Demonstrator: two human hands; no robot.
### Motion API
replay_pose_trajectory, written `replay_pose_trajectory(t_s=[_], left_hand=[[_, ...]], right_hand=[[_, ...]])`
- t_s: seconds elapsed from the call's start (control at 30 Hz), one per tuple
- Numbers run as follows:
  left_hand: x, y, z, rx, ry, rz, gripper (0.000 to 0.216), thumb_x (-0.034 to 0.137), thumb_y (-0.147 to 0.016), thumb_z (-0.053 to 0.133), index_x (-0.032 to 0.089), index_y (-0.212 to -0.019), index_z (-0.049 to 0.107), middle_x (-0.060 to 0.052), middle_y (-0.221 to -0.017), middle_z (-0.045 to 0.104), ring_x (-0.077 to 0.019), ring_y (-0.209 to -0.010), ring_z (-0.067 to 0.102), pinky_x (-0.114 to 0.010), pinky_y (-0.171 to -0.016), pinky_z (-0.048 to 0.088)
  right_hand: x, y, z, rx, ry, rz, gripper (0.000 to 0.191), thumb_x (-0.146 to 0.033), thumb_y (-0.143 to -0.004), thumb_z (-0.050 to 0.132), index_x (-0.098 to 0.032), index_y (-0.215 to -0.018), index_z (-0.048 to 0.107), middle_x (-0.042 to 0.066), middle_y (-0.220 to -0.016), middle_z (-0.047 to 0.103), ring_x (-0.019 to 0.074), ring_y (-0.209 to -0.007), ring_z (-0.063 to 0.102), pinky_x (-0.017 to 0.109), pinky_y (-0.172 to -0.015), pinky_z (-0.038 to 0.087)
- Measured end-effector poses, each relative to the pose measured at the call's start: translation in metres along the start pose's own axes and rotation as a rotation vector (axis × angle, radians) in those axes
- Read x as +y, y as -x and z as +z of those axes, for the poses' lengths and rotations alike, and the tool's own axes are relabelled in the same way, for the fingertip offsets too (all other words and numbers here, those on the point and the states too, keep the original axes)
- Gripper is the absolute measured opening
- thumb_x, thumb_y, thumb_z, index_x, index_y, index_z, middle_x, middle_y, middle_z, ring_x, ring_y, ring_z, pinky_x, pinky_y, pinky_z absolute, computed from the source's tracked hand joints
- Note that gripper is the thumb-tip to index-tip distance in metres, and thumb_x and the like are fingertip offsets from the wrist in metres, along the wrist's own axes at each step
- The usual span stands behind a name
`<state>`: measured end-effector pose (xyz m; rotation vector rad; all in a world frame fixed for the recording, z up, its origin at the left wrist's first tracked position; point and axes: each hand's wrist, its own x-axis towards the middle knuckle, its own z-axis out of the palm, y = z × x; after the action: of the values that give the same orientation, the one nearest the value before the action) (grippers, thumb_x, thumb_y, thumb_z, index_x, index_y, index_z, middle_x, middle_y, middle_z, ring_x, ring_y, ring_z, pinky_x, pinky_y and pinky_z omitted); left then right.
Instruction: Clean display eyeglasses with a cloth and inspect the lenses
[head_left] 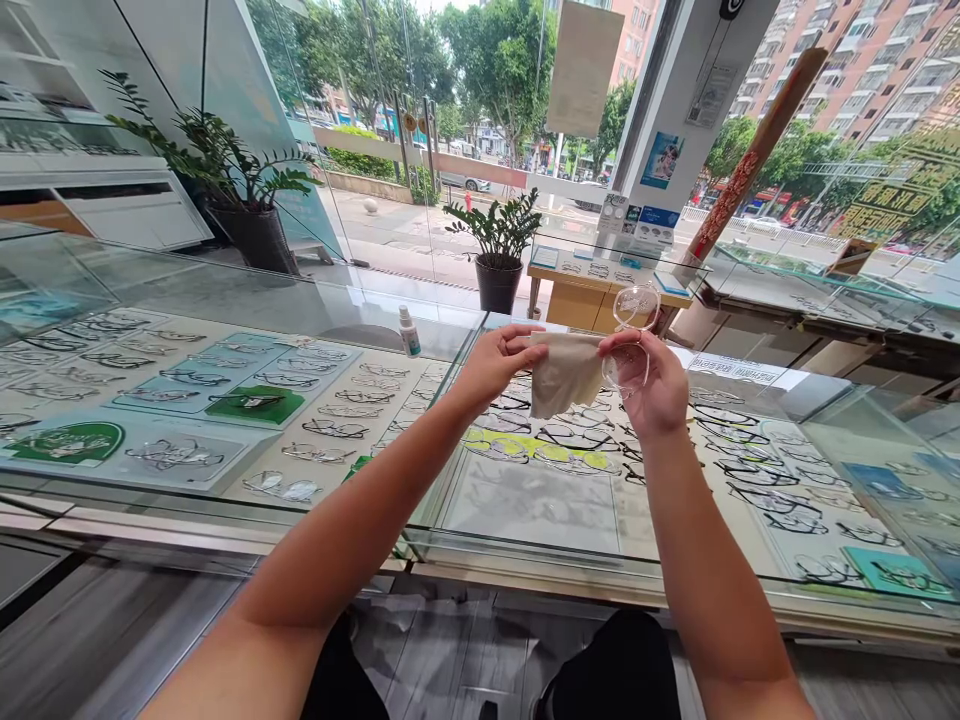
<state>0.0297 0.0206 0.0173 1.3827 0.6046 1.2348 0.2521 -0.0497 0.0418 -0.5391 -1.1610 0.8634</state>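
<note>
My left hand point(499, 360) pinches the upper edge of a beige cleaning cloth point(561, 375), which hangs down between both hands above the glass counter. My right hand point(654, 385) holds a pair of clear-framed glasses point(634, 335), one lens sticking up above the fingers and the other against the palm, and also touches the cloth's right edge. Both hands are raised in front of me over the display case.
A glass display counter point(225, 500) with several rows of eyeglass frames runs left to right below my arms. A small white spray bottle point(409, 332) stands on the glass left of my hands. Potted plants point(499, 250) and a low wooden table point(592, 290) stand beyond, by the window.
</note>
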Motion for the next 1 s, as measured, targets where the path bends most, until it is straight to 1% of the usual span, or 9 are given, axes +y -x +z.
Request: replay_pose_trajectory(t_s=[0.07,0.13,0.23,0.33,0.47,0.57,0.73,0.9,1.0], left_hand=[[-0.002,-0.002,0.000,0.003,0.088,-0.064,0.067,0.062,-0.064,0.104,0.015,-0.103,0.075,-0.004,-0.090,0.078,-0.0151,-0.079,0.070,-0.029,-0.078,0.055],[-0.004,-0.002,0.002,0.026,0.109,-0.061,0.066,0.070,-0.067,0.100,0.017,-0.096,0.071,-0.002,-0.089,0.074,-0.0137,-0.077,0.065,-0.028,-0.073,0.052],[-0.007,0.001,0.008,0.163,-0.042,0.142,0.059,0.075,-0.084,0.087,0.022,-0.097,0.064,0.001,-0.085,0.065,-0.0136,-0.074,0.058,-0.027,-0.067,0.046],[-0.008,0.008,0.012,0.317,-0.261,0.371,0.045,0.069,-0.103,0.070,0.025,-0.104,0.060,0.000,-0.084,0.062,-0.0154,-0.075,0.057,-0.028,-0.068,0.044],[-0.009,0.011,0.010,0.368,-0.401,0.501,0.035,0.060,-0.111,0.061,0.025,-0.108,0.059,0.002,-0.080,0.061,-0.0147,-0.070,0.054,-0.029,-0.066,0.041],[-0.008,0.008,0.006,0.335,-0.414,0.518,0.034,0.059,-0.111,0.062,0.025,-0.106,0.060,0.003,-0.075,0.060,-0.0141,-0.064,0.051,-0.029,-0.061,0.036],[-0.006,0.004,0.000,0.302,-0.426,0.448,0.035,0.057,-0.109,0.065,0.024,-0.098,0.062,0.005,-0.063,0.051,-0.0134,-0.057,0.043,-0.030,-0.058,0.027],[-0.005,0.006,0.000,0.336,-0.422,0.478,0.030,0.053,-0.110,0.064,0.024,-0.101,0.063,0.002,-0.074,0.062,-0.0149,-0.065,0.054,-0.030,-0.062,0.034],[-0.003,0.007,-0.001,0.380,-0.477,0.523,0.027,0.050,-0.111,0.063,0.025,-0.103,0.063,0.002,-0.075,0.062,-0.0155,-0.066,0.055,-0.031,-0.063,0.036]], right_hand=[[0.000,0.001,0.002,0.004,0.007,-0.004,0.031,-0.039,-0.103,0.065,-0.022,-0.090,0.088,0.007,-0.091,0.085,0.0232,-0.091,0.077,0.040,-0.096,0.062],[0.001,0.003,0.005,0.002,0.018,-0.005,0.031,-0.039,-0.102,0.064,-0.023,-0.090,0.087,0.007,-0.091,0.084,0.0240,-0.091,0.077,0.041,-0.096,0.062],[0.005,0.006,0.011,-0.015,0.029,0.007,0.031,-0.039,-0.102,0.063,-0.022,-0.089,0.087,0.007,-0.090,0.084,0.0243,-0.090,0.076,0.042,-0.095,0.062],[0.011,0.009,0.017,-0.021,0.012,0.025,0.031,-0.040,-0.102,0.064,-0.022,-0.090,0.086,0.008,-0.091,0.084,0.0243,-0.090,0.077,0.042,-0.096,0.062],[0.017,0.012,0.020,0.000,-0.044,0.041,0.030,-0.041,-0.103,0.065,-0.022,-0.092,0.086,0.007,-0.091,0.084,0.0232,-0.090,0.078,0.041,-0.097,0.061],[0.018,0.011,0.020,0.007,-0.075,0.057,0.030,-0.041,-0.103,0.065,-0.022,-0.091,0.086,0.007,-0.090,0.085,0.0223,-0.089,0.078,0.040,-0.095,0.061],[0.018,0.011,0.020,0.013,-0.067,0.040,0.031,-0.037,-0.102,0.062,-0.022,-0.090,0.087,0.006,-0.089,0.086,0.0226,-0.089,0.077,0.040,-0.092,0.062],[0.019,0.012,0.022,-0.009,-0.070,0.033,0.031,-0.036,-0.103,0.063,-0.021,-0.091,0.088,0.007,-0.089,0.085,0.0218,-0.088,0.077,0.039,-0.092,0.060],[0.020,0.013,0.024,-0.004,-0.055,0.036,0.031,-0.036,-0.102,0.063,-0.021,-0.090,0.087,0.007,-0.088,0.084,0.0222,-0.087,0.076,0.040,-0.091,0.060]])
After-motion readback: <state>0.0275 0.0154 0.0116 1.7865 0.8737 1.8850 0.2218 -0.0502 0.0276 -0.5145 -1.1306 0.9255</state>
